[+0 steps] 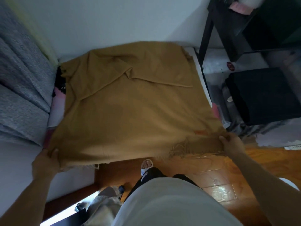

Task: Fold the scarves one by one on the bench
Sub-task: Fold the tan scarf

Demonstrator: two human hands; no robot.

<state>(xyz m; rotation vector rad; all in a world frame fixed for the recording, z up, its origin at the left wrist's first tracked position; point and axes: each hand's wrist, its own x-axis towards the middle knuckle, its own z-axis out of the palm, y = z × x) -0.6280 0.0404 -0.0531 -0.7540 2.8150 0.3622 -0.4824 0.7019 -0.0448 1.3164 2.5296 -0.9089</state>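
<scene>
A large mustard-brown scarf (130,108) lies spread over the bench (201,70), with a folded-over flap near its far side and a fringe along its near edge. My left hand (46,160) grips the near left corner of the scarf. My right hand (231,142) pinches the near right corner, beside the fringe. The near edge hangs stretched between both hands, off the bench's front. A black and pink cloth (59,88) peeks out under the scarf's left side.
A grey sofa cushion (21,88) flanks the bench on the left. A black shelf frame (228,30) and a dark box (263,95) stand on the right. Wooden floor (211,173) and my sandalled foot (146,165) are below. A pale cloth heap (104,204) lies by my legs.
</scene>
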